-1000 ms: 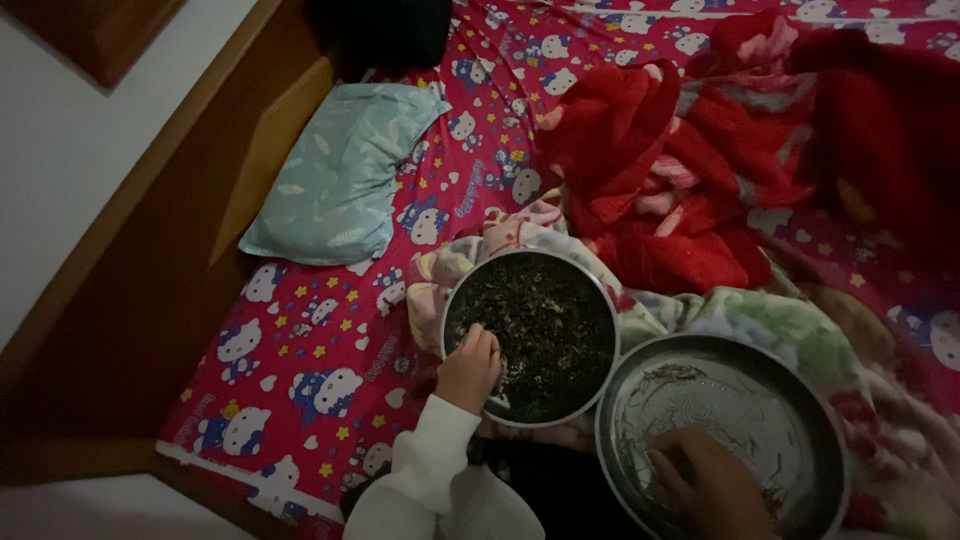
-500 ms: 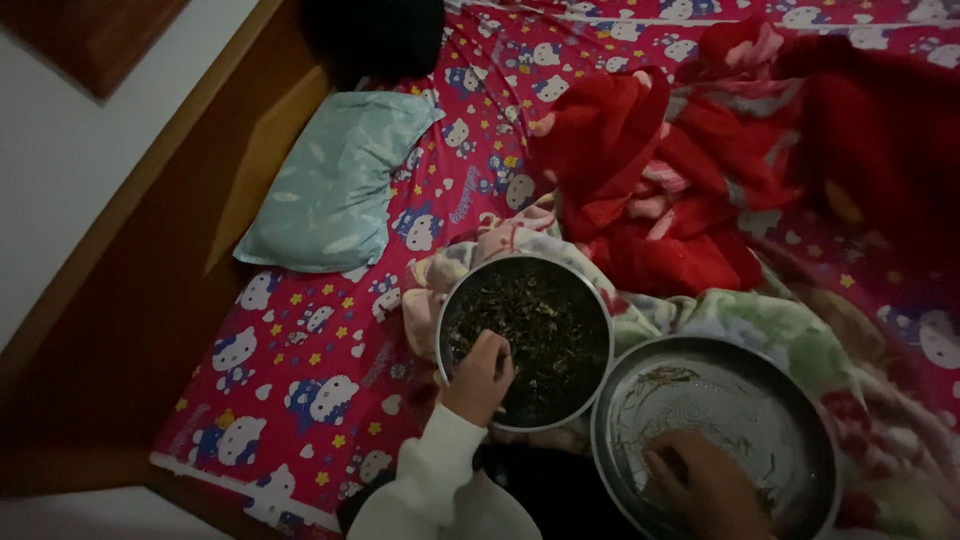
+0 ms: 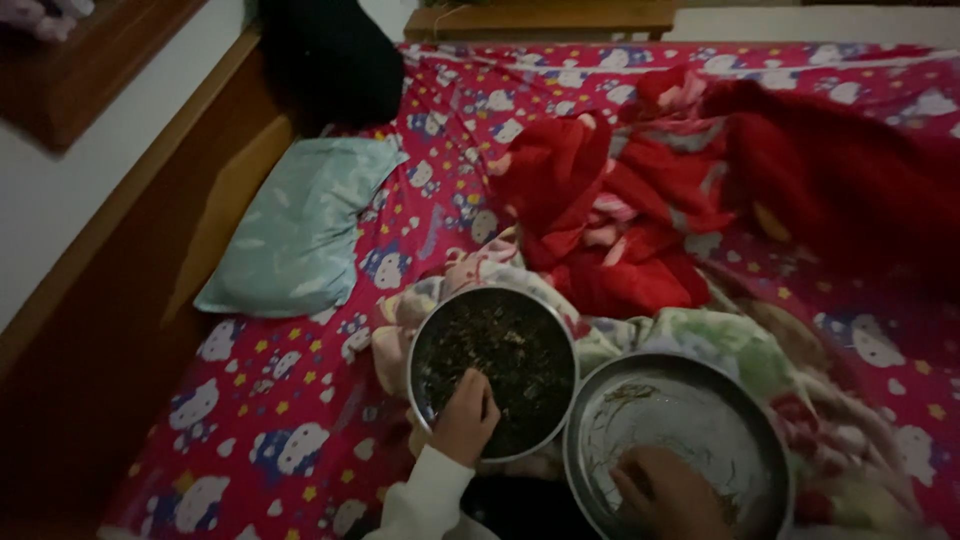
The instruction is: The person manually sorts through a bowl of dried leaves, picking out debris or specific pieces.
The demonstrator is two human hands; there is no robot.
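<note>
We see a dim room with a big bed (image 3: 300, 440) under a red cartoon sheet, a brown wooden headboard (image 3: 150, 270) and a white wall (image 3: 60, 200).

I count 2 round metal bowls (image 3: 493, 372) (image 3: 680, 445) | 2 hands (image 3: 465, 417) (image 3: 672, 492) | 1 pale green pillow (image 3: 297, 228) | 1 red blanket (image 3: 620, 215) | 1 cartoon-print bedsheet (image 3: 290, 440)

Pale green pillow (image 3: 300, 230), crumpled red blanket (image 3: 640, 210), patterned red bedsheet (image 3: 270, 420), wooden headboard (image 3: 150, 260).

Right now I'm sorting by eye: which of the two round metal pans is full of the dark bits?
The left pan, under the left hand; the right pan, under the right hand, is nearly bare metal.
</note>
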